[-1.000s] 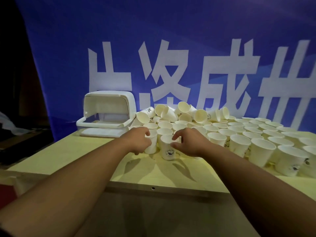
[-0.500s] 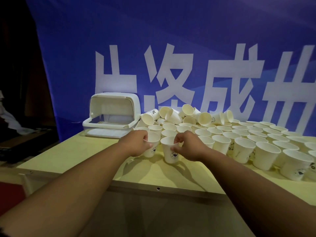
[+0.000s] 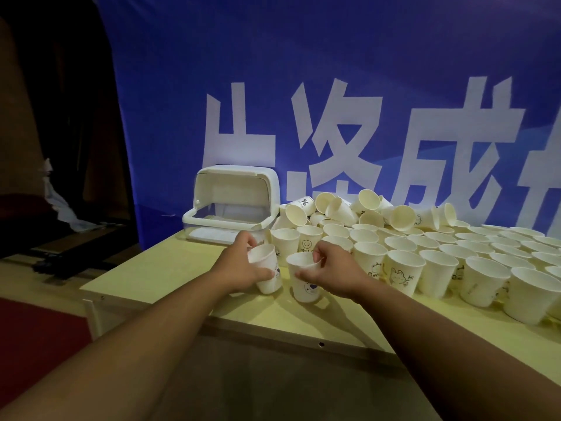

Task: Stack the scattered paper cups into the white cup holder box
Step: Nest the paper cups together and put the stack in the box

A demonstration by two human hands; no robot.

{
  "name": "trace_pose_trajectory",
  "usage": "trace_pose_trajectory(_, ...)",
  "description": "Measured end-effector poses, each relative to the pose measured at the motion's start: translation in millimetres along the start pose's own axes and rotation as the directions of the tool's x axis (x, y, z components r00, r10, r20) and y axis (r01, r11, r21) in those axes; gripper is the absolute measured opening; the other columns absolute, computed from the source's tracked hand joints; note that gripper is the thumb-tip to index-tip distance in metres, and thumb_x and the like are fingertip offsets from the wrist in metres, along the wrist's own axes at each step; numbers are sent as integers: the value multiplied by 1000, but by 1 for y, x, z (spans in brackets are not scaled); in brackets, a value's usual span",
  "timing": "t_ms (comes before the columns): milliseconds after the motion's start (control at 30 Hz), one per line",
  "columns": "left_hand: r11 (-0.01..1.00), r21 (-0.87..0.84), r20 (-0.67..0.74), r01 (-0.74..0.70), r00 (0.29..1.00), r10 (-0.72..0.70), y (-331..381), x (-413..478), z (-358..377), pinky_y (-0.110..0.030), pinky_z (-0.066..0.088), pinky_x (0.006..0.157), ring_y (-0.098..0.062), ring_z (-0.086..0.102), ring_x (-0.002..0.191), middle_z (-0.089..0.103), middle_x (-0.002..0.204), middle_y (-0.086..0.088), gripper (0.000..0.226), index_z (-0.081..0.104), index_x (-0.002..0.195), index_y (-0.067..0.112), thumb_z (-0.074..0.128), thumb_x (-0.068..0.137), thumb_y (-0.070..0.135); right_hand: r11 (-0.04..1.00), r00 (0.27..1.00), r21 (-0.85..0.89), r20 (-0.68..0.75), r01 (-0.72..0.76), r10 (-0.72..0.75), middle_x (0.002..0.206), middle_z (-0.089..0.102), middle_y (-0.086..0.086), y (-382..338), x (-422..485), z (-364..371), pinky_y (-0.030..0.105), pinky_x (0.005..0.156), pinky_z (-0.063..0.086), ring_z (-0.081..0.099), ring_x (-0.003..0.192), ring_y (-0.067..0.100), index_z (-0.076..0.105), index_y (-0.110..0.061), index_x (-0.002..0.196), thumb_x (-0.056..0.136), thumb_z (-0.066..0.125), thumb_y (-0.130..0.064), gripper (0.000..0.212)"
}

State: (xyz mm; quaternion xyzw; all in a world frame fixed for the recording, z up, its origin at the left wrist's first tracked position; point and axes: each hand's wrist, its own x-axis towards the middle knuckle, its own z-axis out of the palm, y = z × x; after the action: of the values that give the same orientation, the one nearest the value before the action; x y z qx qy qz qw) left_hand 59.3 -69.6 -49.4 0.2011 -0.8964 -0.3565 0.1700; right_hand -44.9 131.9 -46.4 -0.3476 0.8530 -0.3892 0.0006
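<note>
Several white paper cups (image 3: pixel 403 271) stand upright across the yellow table (image 3: pixel 170 268), and more lie tumbled in a heap (image 3: pixel 364 208) at the back. My left hand (image 3: pixel 243 265) grips one paper cup (image 3: pixel 268 281), tilted and close to the table top. My right hand (image 3: pixel 331 271) holds another upright cup (image 3: pixel 305 287) by its rim, just right of the first. The white cup holder box (image 3: pixel 233 202) sits at the table's back left with its lid raised; its inside looks bare.
A blue banner (image 3: pixel 303 86) with large white characters hangs right behind the table. The table's front edge (image 3: pixel 273 326) runs below my forearms. Dark floor and a low dark bench (image 3: pixel 76 238) lie to the left, with a white cloth (image 3: pixel 57 202) beyond.
Both hands have closed on their cups and drawn them slightly toward me. The left cup is now tilted. The camera has swung left and moved closer.
</note>
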Motion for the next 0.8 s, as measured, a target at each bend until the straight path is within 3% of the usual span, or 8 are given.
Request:
trace_pose_trajectory(133, 986, -165, -67, -7, 998, -4, -13, 9, 1, -31, 45, 82, -20, 52, 110, 48, 123, 4, 86, 31, 135, 37, 91, 75, 29, 996, 995, 81, -98, 35, -27, 82, 59, -3, -2, 11, 19, 25, 58, 42, 54, 73, 17, 45, -18, 84, 75, 84, -40, 46)
trace_pose_trajectory(333, 961, -271, -205, -49, 979, -8, -29, 44, -16, -32, 50, 85, -20, 57, 112, 52, 130, 2, 94, 33, 145, 34, 92, 72, 22, 952, 974, 292, -224, 90, -24, 111, 59, -8, -11, 42, 30, 31, 77, 58, 59, 91, 7, 50, -28, 109, 77, 83, -37, 47)
trace_pose_trajectory(533, 954, -270, -342, -130, 939, 31, -34, 95, -39, -32, 51, 84, -17, 61, 109, 61, 128, 3, 79, 47, 143, 28, 89, 77, 30, 920, 942, 349, -332, 176, -55, 116, 55, -21, -31, 94, 27, 22, 81, 54, 56, 102, 0, 45, -37, 133, 79, 82, -41, 65)
trace_pose_trajectory(667, 963, -214, -381, -166, 922, 75, -32, 132, -51, -25, 47, 79, -15, 61, 109, 59, 125, 7, 82, 45, 149, 27, 87, 79, 33, 924, 919, 332, -391, 191, -50, 120, 54, -14, -44, 137, 23, 32, 87, 57, 59, 102, 6, 45, -35, 143, 78, 82, -45, 75)
trace_pose_trajectory(800, 972, -167, -396, -167, 914, 89, -29, 173, -53, -29, 48, 84, -16, 60, 110, 58, 124, 10, 86, 45, 150, 28, 89, 77, 38, 929, 910, 326, -414, 175, -27, 135, 55, -6, -53, 181, 20, 39, 96, 56, 57, 111, 12, 48, -30, 146, 77, 83, -45, 79)
